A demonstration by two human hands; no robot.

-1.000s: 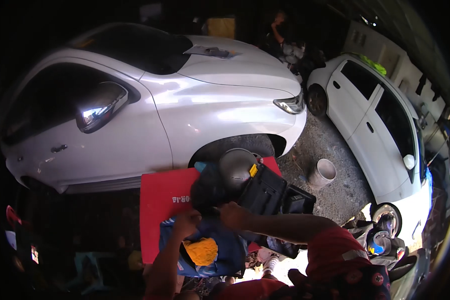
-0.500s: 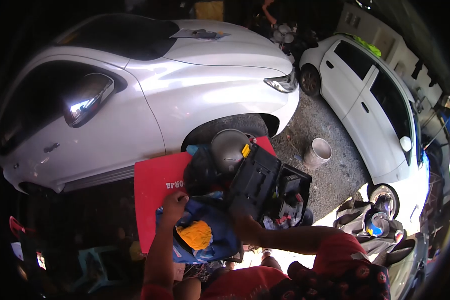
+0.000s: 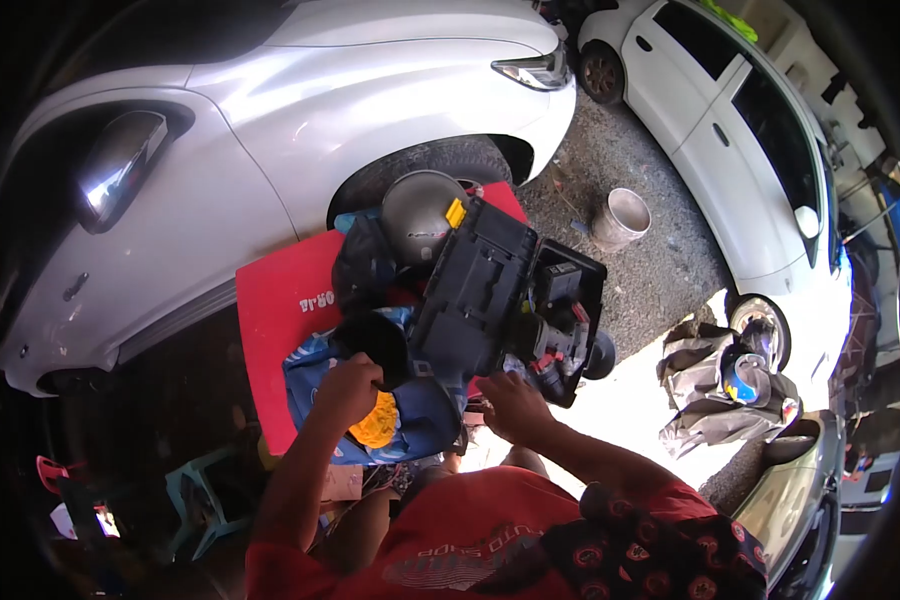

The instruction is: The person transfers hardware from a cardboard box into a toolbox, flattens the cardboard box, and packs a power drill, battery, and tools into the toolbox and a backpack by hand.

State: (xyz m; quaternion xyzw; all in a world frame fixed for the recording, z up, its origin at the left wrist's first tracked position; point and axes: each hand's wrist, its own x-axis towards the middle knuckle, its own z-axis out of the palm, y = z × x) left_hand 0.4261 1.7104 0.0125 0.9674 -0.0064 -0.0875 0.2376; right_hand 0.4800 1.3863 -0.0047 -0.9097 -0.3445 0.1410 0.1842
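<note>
A blue bag lies on the red table in front of me, with a bundled yellow cloth in its opening. My left hand is closed at the bag, its fingertips pinched against the edge of a dark flap; what exactly they grip is hidden. To the right, my right hand rests just below the open black toolbox, close to the bag's right side. Its fingers are bent downward and partly hidden. Tools and small packets fill the toolbox.
A grey helmet and a black plastic bag sit on the red table. Beyond stands a white car; another white car is at right. A bucket stands on the ground, and a teal stool at lower left.
The view has tilted down. My right hand has come away from the toolbox lid toward its lower edge. My left hand has moved down onto the bag, and its dark flap now stands up.
</note>
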